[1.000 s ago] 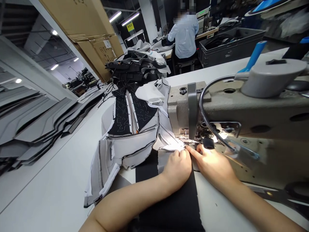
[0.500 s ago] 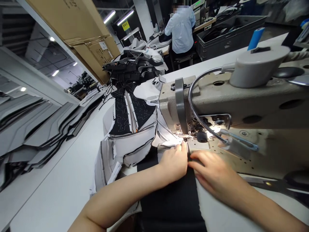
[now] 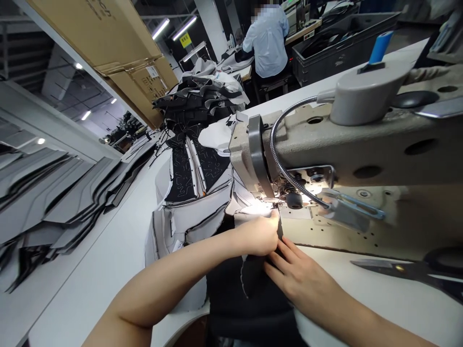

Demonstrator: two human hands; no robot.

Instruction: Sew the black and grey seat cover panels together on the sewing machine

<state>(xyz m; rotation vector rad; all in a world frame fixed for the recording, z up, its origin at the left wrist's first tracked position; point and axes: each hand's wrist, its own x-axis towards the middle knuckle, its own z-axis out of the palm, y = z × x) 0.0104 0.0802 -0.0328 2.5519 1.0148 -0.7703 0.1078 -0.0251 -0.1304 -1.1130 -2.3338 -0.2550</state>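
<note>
Head view: at the white table [image 3: 103,260], left fingers [image 3: 274,223] pinch black fabric [image 3: 229,294], right fingers [image 3: 289,258] outstretched, cardboard [image 3: 94,33] beyond.

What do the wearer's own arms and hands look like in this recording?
Left hand and right hand are ungloved, with no ring, watch or bracelet visible. No sleeve shows on the left arm, visible past the elbow, or the right forearm.
</note>
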